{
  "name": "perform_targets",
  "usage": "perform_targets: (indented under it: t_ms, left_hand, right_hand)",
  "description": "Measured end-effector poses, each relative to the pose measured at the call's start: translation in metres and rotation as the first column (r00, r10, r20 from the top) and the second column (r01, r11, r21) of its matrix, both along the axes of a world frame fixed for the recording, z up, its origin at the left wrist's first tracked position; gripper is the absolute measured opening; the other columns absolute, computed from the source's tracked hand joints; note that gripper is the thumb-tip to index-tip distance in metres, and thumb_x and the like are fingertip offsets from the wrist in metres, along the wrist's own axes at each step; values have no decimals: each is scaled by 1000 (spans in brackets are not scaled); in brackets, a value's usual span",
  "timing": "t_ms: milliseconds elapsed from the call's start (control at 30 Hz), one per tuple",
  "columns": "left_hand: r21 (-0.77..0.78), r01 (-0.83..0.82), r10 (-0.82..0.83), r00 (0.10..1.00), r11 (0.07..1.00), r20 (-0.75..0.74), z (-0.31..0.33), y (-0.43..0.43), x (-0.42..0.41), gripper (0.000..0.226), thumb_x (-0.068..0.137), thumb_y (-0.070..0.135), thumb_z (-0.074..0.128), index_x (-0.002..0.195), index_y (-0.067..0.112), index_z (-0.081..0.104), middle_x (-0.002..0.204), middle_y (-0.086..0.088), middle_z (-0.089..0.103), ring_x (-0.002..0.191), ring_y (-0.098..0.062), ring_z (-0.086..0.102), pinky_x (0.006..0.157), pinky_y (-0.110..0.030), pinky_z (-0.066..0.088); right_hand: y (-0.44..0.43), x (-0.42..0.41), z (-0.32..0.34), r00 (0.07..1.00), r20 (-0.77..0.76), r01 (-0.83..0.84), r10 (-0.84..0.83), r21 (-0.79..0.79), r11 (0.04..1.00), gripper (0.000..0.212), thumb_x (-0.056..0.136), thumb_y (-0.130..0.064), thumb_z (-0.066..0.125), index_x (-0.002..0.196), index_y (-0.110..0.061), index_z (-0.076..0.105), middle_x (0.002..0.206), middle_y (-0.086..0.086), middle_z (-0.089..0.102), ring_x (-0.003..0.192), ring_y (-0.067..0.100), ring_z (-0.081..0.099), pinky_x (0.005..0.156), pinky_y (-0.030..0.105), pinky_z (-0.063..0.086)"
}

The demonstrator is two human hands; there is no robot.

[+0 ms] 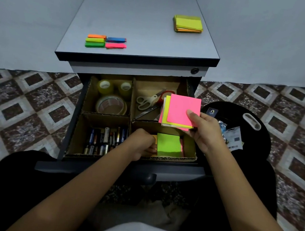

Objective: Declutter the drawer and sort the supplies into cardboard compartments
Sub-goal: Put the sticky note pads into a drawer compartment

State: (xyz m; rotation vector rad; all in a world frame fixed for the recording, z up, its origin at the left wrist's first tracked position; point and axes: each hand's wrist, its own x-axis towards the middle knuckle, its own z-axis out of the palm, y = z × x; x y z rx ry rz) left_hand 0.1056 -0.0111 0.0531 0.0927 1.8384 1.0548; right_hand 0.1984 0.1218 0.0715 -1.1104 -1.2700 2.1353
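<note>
Holding up one fanned stack of sticky notes (181,109), pink on top and yellow beneath, pinching its near right corner in the right hand (203,129), above the right side of the open drawer (75,109). Reaching the left hand (142,144) into the near right compartment, curling its fingers against the left edge of a second stack, the green-topped notes (168,145); gripping or merely touching, impossible to tell. Looking down on four cardboard compartments: three tape rolls (111,105) lying far left, two pairs of scissors (146,100) lying far right, one grey-handled and one red-handled, and many batteries (104,140) crowding the near left, too many to count. Lying on the cabinet (139,27) above: five small coloured flag pads (106,42) near the left front, and one yellow-green pad (188,23) toward the far right.
</note>
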Motion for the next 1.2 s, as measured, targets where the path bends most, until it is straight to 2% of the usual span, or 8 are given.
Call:
perform_targets:
  t_ms: [167,500,667,733,900,1000,1100,1200]
  left_hand:
    - [8,39,-40,998,999,56,1,4,1,21,94,0,43,77,4,53,73,-10,57,65,-16,55,66,-25,50]
    - [-117,243,-256,959,963,-119,2,6,2,9,90,4,50,81,7,52,80,-8,48,75,-19,49,64,-25,35]
    - [-185,363,-394,902,913,-177,11,8,9,31,88,0,45,61,13,36,64,-4,33,58,-14,29,51,-24,23]
    - [-176,367,-394,905,914,-163,11,8,8,28,88,1,44,62,12,40,68,-7,44,58,-15,37,53,-23,27]
    - [21,67,-67,998,998,9,11,3,0,17,94,8,45,81,8,57,73,-7,59,63,-15,54,64,-26,44]
    - [220,-150,117,981,964,156,20,-4,-6,20,96,12,42,87,12,60,80,-7,62,73,-17,59,69,-30,48]
    - [364,-275,146,928,890,343,28,-11,-6,19,97,12,42,93,9,60,89,-10,66,82,-21,63,75,-33,52]
    - [391,-242,122,943,888,308,29,-14,-4,17,97,12,45,94,10,62,86,-10,67,79,-19,65,65,-27,56]
  right_hand:
    - [-1,1,-3,1000,8,-7,7,23,1000,12,90,-12,60,98,-4,62,88,8,69,81,18,67,60,26,57]
    - [-4,2,-2,1000,0,-9,9,32,999,6,91,-12,58,93,-8,62,87,7,69,80,16,66,60,25,58]
    - [-6,2,0,1000,14,-11,11,54,998,7,91,-12,58,94,-7,62,87,6,68,79,16,66,54,22,56]
    - [-7,3,1,1000,17,-18,17,63,998,6,91,-12,58,93,-8,62,85,6,68,77,15,65,51,20,53]
    - [-8,8,3,997,12,-77,77,45,996,6,91,-10,57,90,-8,62,85,8,67,80,17,65,62,26,59]
    - [-10,12,1,992,23,-125,124,42,991,8,91,-10,56,91,-7,63,86,8,68,81,18,65,64,26,59]
    - [-11,13,0,985,45,-171,169,56,984,9,92,-10,56,91,-6,64,86,8,68,81,17,65,67,27,59]
    - [-11,12,0,979,61,-197,193,55,979,11,92,-10,55,88,-5,64,85,8,69,80,17,66,66,26,58]
